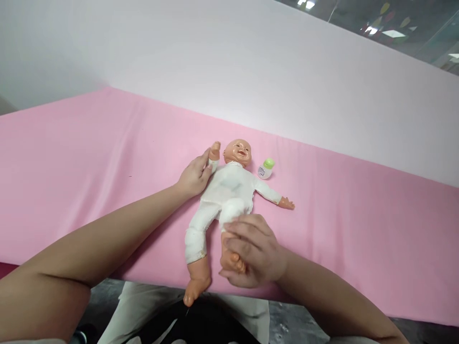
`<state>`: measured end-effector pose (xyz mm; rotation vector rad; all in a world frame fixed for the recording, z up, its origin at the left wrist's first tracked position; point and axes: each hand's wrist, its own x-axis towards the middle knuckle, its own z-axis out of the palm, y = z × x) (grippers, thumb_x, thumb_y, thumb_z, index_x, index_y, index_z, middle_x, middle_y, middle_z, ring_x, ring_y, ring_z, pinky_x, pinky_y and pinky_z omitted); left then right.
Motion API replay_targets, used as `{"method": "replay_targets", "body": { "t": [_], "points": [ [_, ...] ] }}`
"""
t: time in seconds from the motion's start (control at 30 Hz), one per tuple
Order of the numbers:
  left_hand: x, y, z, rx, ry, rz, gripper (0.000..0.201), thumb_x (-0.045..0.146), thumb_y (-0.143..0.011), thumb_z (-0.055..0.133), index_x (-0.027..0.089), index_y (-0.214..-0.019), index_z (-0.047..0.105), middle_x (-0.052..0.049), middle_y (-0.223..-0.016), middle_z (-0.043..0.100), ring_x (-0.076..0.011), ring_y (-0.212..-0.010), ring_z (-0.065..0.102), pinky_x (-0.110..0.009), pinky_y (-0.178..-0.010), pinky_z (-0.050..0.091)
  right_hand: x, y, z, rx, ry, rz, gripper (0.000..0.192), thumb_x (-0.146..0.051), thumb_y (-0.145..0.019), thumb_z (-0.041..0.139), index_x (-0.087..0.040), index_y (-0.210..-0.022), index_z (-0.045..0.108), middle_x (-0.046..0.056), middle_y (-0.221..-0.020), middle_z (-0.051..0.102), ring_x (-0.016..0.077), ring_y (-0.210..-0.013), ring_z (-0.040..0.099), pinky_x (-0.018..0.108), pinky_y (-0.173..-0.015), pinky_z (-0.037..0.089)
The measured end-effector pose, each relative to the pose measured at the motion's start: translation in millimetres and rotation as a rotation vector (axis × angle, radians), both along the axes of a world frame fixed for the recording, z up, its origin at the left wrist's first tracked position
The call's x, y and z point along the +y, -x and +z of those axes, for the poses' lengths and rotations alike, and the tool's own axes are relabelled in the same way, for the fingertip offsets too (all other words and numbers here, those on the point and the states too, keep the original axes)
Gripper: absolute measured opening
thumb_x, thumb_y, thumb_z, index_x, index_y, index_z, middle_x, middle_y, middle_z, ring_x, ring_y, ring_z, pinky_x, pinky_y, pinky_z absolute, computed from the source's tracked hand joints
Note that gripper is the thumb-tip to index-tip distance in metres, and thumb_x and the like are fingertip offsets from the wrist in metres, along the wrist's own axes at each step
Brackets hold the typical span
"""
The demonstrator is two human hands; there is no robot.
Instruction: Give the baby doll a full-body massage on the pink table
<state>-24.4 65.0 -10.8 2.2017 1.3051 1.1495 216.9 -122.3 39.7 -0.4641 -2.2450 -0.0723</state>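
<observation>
A baby doll [231, 184] with a white cloth body lies on its back on the pink cover, its head pointing away from me. My left hand [196, 176] is at the doll's raised arm on the left, with the fingers along its outer side and the thumb against the white sleeve. My right hand [256, 251] is closed around the doll's lower leg and foot on the right side, and that knee is bent. The doll's other leg extends toward me, its foot past the cover's near edge. Part of the held foot is hidden by my fingers.
A small clear bottle with a green cap [266, 169] lies beside the doll's head. The pink cover [358, 229] spreads over the table, with a pale wall [201, 57] behind it. Glass with reflections [387, 28] shows at the upper right.
</observation>
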Motion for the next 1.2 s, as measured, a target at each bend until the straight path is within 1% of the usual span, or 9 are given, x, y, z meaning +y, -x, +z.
{"method": "replay_targets", "body": {
  "t": [0.13, 0.23, 0.4, 0.53, 0.63, 0.77, 0.93, 1.03, 1.2],
  "points": [
    [-3, -3, -2.2, 0.295, -0.173, -0.078, 0.060, 0.041, -0.111, 0.038, 0.018, -0.166, 0.048, -0.020, -0.157, 0.057, -0.0369, -0.147, 0.050, -0.059, -0.125, 0.040, 26, -19, -4.3, 0.065, -0.026, -0.193, 0.054, -0.042, -0.096, 0.070, -0.019, -0.143, 0.055, 0.022, -0.145, 0.065, 0.0400, -0.142, 0.059, 0.064, -0.114, 0.054],
    [-4, -3, -5.8, 0.417, -0.244, -0.103, 0.057, 0.036, -0.110, 0.040, 0.023, -0.165, 0.051, -0.018, -0.160, 0.055, -0.0383, -0.150, 0.046, -0.061, -0.126, 0.039, 48, -30, -16.1, 0.084, 0.086, -0.284, 0.057, -0.039, -0.098, 0.069, -0.022, -0.149, 0.050, 0.022, -0.156, 0.058, 0.0417, -0.151, 0.052, 0.070, -0.119, 0.049],
    [-6, -3, -6.1, 0.483, -0.281, -0.117, 0.055, 0.036, -0.110, 0.044, 0.026, -0.162, 0.056, -0.018, -0.163, 0.052, -0.0418, -0.155, 0.040, -0.064, -0.126, 0.037, 67, -34, -31.5, 0.117, 0.287, -0.353, 0.054, -0.041, -0.103, 0.066, -0.023, -0.150, 0.048, 0.022, -0.165, 0.051, 0.0384, -0.156, 0.048, 0.067, -0.122, 0.049],
    [-5, -4, -4.8, 0.449, -0.249, -0.128, 0.054, 0.035, -0.108, 0.046, 0.026, -0.161, 0.056, -0.016, -0.163, 0.053, -0.0401, -0.154, 0.043, -0.063, -0.127, 0.037, 70, -33, -33.3, 0.119, 0.274, -0.354, 0.054, -0.041, -0.103, 0.066, -0.023, -0.150, 0.047, 0.022, -0.165, 0.050, 0.0382, -0.155, 0.050, 0.067, -0.121, 0.049],
    [-5, -4, -4.8, 0.335, -0.188, -0.099, 0.057, 0.037, -0.108, 0.047, 0.024, -0.162, 0.054, -0.016, -0.160, 0.055, -0.0359, -0.149, 0.050, -0.057, -0.126, 0.042, 66, -32, -27.6, 0.106, 0.205, -0.323, 0.055, -0.040, -0.102, 0.065, -0.024, -0.151, 0.047, 0.021, -0.163, 0.053, 0.0393, -0.152, 0.052, 0.068, -0.119, 0.049],
    [0, 0, -4.3, 0.023, -0.067, 0.055, 0.057, 0.044, -0.107, 0.049, 0.021, -0.159, 0.053, -0.016, -0.152, 0.060, -0.0313, -0.138, 0.059, -0.049, -0.116, 0.053, 46, -26, -11.9, 0.060, 0.080, -0.196, 0.057, -0.045, -0.099, 0.067, -0.023, -0.149, 0.051, 0.020, -0.153, 0.062, 0.0408, -0.147, 0.056, 0.067, -0.116, 0.051],
    [13, 6, -5.2, -0.378, 0.275, 0.232, 0.046, 0.042, -0.104, 0.055, 0.020, -0.144, 0.057, -0.013, -0.130, 0.072, -0.0271, -0.102, 0.074, -0.046, -0.096, 0.062, 9, -13, 1.9, 0.005, 0.011, -0.073, 0.050, -0.062, -0.092, 0.070, -0.024, -0.124, 0.065, 0.010, -0.114, 0.080, 0.0331, -0.106, 0.071, 0.053, -0.092, 0.055],
    [21, 6, -6.2, -0.641, 0.460, 0.290, 0.029, 0.035, -0.102, 0.057, 0.020, -0.126, 0.060, -0.012, -0.116, 0.073, -0.0257, -0.092, 0.076, -0.045, -0.087, 0.065, -4, -7, -3.2, -0.082, 0.089, 0.055, 0.046, -0.067, -0.089, 0.069, -0.023, -0.101, 0.065, 0.006, -0.093, 0.076, 0.0255, -0.086, 0.066, 0.045, -0.079, 0.049],
    [25, 4, -5.8, -0.819, 0.519, 0.278, 0.017, 0.026, -0.098, 0.059, 0.021, -0.114, 0.059, -0.010, -0.110, 0.071, -0.0252, -0.095, 0.076, -0.044, -0.088, 0.066, -3, 2, -24.0, -0.445, 0.331, 0.221, 0.049, -0.070, -0.087, 0.067, -0.023, -0.080, 0.055, 0.001, -0.076, 0.063, 0.0174, -0.071, 0.053, 0.039, -0.077, 0.047]
  ]
}}
